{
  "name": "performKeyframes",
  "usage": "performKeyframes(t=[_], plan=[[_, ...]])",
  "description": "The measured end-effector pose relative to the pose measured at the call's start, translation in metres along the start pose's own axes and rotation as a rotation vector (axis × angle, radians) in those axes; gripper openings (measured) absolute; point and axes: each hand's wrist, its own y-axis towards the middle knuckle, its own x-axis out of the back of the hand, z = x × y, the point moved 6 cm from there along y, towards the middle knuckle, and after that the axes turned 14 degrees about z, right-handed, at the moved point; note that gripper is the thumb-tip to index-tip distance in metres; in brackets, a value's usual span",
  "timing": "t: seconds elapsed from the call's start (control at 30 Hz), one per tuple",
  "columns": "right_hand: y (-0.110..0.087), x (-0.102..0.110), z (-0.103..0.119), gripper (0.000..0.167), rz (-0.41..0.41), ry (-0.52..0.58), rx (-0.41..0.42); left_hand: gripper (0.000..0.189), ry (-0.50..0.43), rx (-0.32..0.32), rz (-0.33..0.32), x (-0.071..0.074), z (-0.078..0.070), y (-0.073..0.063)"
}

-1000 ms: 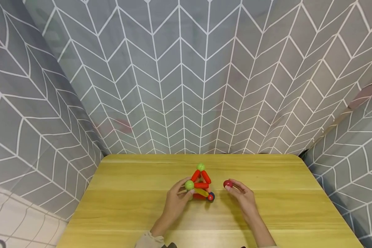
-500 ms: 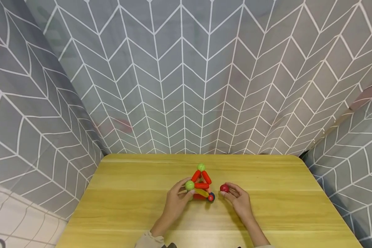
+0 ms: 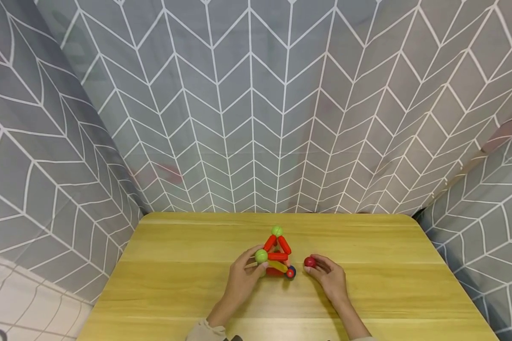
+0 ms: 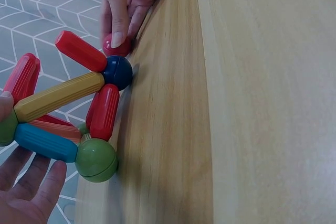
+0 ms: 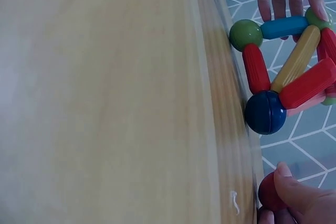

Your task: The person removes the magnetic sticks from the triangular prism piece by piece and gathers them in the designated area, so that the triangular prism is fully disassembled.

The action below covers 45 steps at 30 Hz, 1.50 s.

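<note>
Frame [image 3: 277, 256] of sticks and balls sits over the middle of the surface [image 3: 175, 284], between your two hands. Your left hand [image 3: 240, 274] grips it at its left side: the thumb presses a green ball [image 3: 261, 256], and the fingers reach under the blue stick [image 4: 46, 142]. Your right hand [image 3: 330, 279] pinches a red ball [image 3: 310, 262] between thumb and fingertips, near the frame's right side but apart from it.

Outward from your left thumb, a yellow stick [image 4: 60, 97] runs from that green ball to a dark blue ball [image 4: 118, 73], the part of the frame nearest your right hand. A red stick [image 4: 80, 51] juts out of the dark blue ball, and another joins it to the lower green ball [image 4: 97, 160], where the blue stick also ends. On the far side, two more red sticks slope up to the top green ball [image 3: 277, 231].

Beyond the surface's far edge, you face a grey cloth [image 3: 256, 118] with white zigzag lines; the same pattern lines both sides.
</note>
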Motion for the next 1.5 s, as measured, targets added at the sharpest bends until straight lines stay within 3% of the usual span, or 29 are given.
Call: performKeyframes(t=[0.33, 0.6, 0.83, 1.13, 1.5], plan=[[0.001, -0.001, 0.000, 0.050, 0.034, -0.023, 0.007, 0.044, 0.004, 0.003, 0.009, 0.001, 0.000, -0.001], [0.000, 0.001, 0.003, 0.061, 0.026, 0.028, -0.003, 0.044, 0.002, 0.002, 0.010, -0.001, 0.000, -0.001], [-0.007, 0.004, 0.020, 0.050, -0.010, 0.017, 0.043, 0.045, -0.004, 0.013, 0.011, -0.002, 0.000, 0.000], [-0.003, -0.022, 0.062, 0.036, 0.033, 0.020, 0.120, 0.045, 0.008, 0.006, -0.001, -0.002, -0.004, 0.000], [0.008, -0.053, 0.083, 0.035, 0.100, -0.072, 0.126, 0.045, 0.030, -0.008, -0.008, -0.001, -0.006, 0.000]])
